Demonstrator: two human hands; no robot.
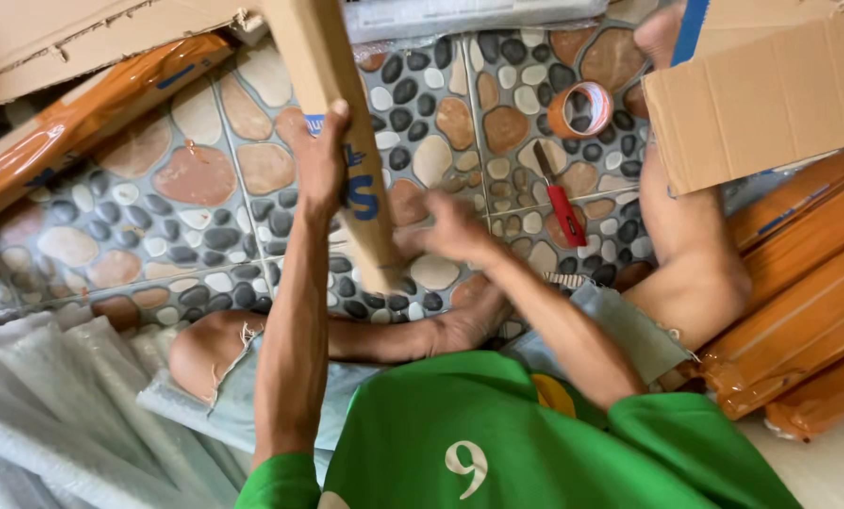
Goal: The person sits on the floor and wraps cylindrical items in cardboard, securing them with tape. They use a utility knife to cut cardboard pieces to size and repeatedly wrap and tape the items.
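Observation:
I sit on a pebble-patterned tile floor (205, 217) with my legs crossed. My left hand (320, 155) grips a long, narrow cardboard box (332, 85) that runs from the top of the view down towards my lap; blue printing shows on its side. My right hand (446, 229) is blurred and sits at the lower end of that box, fingers against it; whether it grips the box is unclear. A red-handled utility knife (560, 207) lies on the floor just beyond my right hand. A roll of brown packing tape (580, 108) rests farther away.
Orange plastic-wrapped long packages (799, 311) are stacked at the right, and another (73, 123) lies at the upper left. A large cardboard sheet (771, 85) stands at the upper right, more cardboard (54, 38) at the top left. White bubble wrap (54, 415) lies at the lower left.

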